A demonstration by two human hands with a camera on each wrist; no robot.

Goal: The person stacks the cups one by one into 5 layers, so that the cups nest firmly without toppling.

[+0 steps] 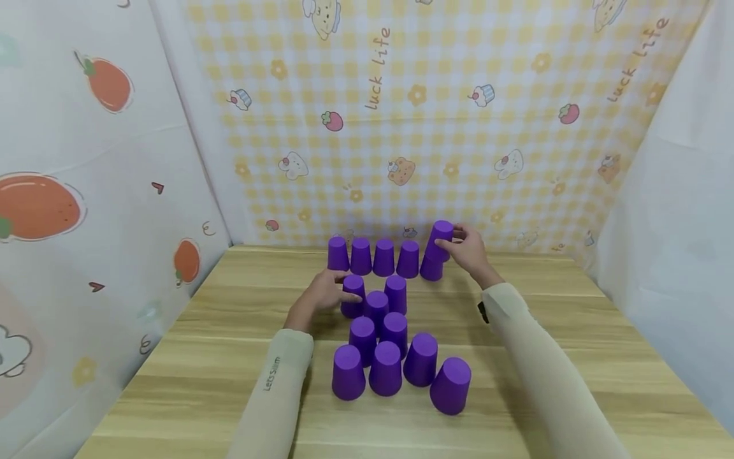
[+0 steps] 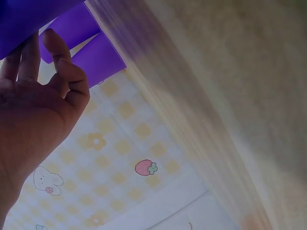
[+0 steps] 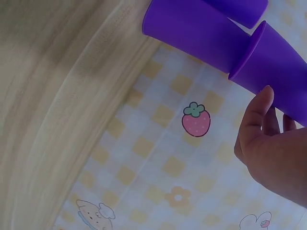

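Note:
In the head view, my right hand point(image 1: 469, 250) pinches an upside-down purple cup point(image 1: 443, 237), thumb on the near side. That cup sits tilted over the top of the rightmost cup point(image 1: 431, 269) in the back row; in the right wrist view the held cup's rim point(image 3: 247, 50) overlaps the lower cup point(image 3: 194, 31). My left hand point(image 1: 323, 292) is around another upturned purple cup point(image 1: 352, 297) in front of the back row. Its thumb lies on the near side and its fingers reach behind; in the left wrist view two fingers meet the cup point(image 2: 24, 21).
Several upturned cups form the rest of the back row, including one point(image 1: 384, 258). More stand in a cluster toward the front, with one point(image 1: 450, 386) at its near right corner. The wooden table point(image 1: 189, 382) meets a checkered cloth point(image 1: 459, 140) behind.

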